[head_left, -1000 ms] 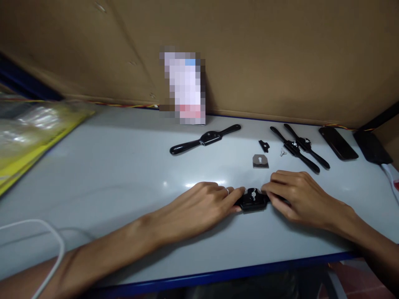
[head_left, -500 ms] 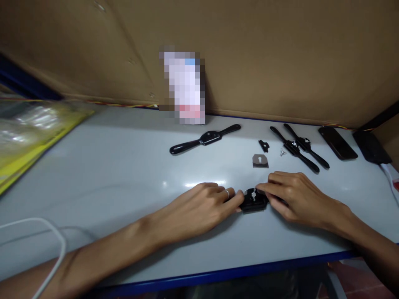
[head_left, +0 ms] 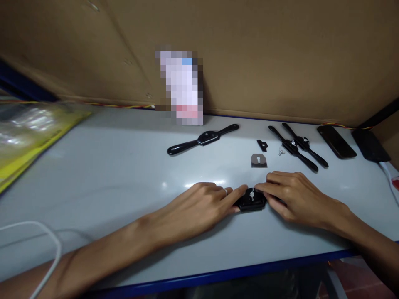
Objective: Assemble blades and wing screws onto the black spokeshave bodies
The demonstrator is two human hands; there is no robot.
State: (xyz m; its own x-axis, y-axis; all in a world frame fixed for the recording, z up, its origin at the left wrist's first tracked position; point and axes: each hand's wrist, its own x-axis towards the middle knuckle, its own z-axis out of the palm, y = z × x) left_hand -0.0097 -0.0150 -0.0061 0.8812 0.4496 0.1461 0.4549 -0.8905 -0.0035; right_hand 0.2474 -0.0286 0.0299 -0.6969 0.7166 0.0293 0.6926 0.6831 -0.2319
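Note:
A black spokeshave (head_left: 251, 200) lies on the pale grey table (head_left: 124, 174), its handles hidden under my hands. My left hand (head_left: 199, 207) covers and grips the left handle, fingers curled over it. My right hand (head_left: 294, 195) lies over the right handle, its fingertips at the small silver thumbscrew on the tool's middle. Just beyond, a loose steel blade (head_left: 258, 160), a small black cap piece (head_left: 262, 145) and a silver screw (head_left: 281, 152) rest on the table.
Another black spokeshave (head_left: 202, 139) lies further back, and two more (head_left: 297, 147) lie side by side at the right. A dark phone (head_left: 336, 141) and a black pad (head_left: 370, 145) sit far right. Yellow plastic-wrapped packs (head_left: 28, 137) are left; a white cable (head_left: 46, 249) is near left. A cardboard wall stands behind.
My hands have shifted only slightly on the spokeshave; my right fingertips stay at the thumbscrew. The view has drifted a little.

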